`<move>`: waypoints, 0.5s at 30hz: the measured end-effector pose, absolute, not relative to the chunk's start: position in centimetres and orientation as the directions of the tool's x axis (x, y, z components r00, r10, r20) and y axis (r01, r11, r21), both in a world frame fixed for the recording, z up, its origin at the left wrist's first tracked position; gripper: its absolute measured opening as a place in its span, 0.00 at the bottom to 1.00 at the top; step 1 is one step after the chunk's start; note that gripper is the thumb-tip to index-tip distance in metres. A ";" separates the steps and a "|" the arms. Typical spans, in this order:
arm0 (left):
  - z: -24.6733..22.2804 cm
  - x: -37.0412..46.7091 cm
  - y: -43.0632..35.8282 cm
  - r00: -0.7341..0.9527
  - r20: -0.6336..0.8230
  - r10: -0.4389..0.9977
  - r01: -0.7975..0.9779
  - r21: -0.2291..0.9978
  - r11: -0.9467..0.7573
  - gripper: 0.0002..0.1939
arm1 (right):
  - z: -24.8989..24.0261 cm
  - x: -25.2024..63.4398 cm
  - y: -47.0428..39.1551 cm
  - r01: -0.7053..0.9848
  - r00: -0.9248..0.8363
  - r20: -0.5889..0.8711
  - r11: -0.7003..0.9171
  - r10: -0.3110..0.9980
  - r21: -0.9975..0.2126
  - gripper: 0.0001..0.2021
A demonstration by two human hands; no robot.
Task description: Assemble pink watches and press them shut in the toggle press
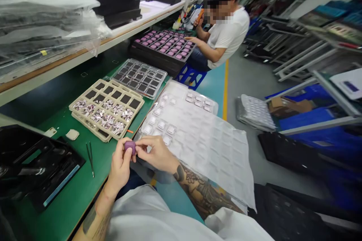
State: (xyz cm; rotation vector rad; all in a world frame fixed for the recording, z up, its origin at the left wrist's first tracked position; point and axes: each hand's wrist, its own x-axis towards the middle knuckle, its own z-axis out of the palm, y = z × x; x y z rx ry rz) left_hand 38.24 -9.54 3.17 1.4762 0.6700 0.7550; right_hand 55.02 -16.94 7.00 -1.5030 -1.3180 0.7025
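Note:
My left hand is closed round a small rounded purple case, its thumb lying across the front. At the case's right edge, the thumb and fingers of my right hand are pinched; whether a smaller piece sits between them I cannot make out. Just beyond my hands stands a beige compartment tray holding many small shiny pieces and dark squares. To the right, a plastic tray of white pieces lies partly under a translucent sheet. Tweezers rest on the green table at the left.
A clear tray with dark squares stands behind the beige one. Farther back, a co-worker sits by a black tray of purple cases. A black device occupies the left. A shelf edge runs above the table.

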 end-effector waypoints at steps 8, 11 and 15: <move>2.8 38.9 -9.3 0.375 0.220 0.901 0.214 0.925 -0.314 0.18 | 5.8 54.5 -16.0 0.482 0.471 0.267 0.008 0.840 -0.876 0.08; 2.6 37.2 -8.7 0.310 0.169 0.936 0.120 0.969 -0.215 0.20 | 5.9 59.1 -15.0 0.406 0.544 0.247 0.006 0.802 -0.914 0.07; 1.5 33.0 -8.6 0.163 0.129 0.978 0.108 0.983 -0.148 0.26 | 5.3 68.7 -11.0 0.369 0.653 0.240 -0.025 0.719 -0.929 0.13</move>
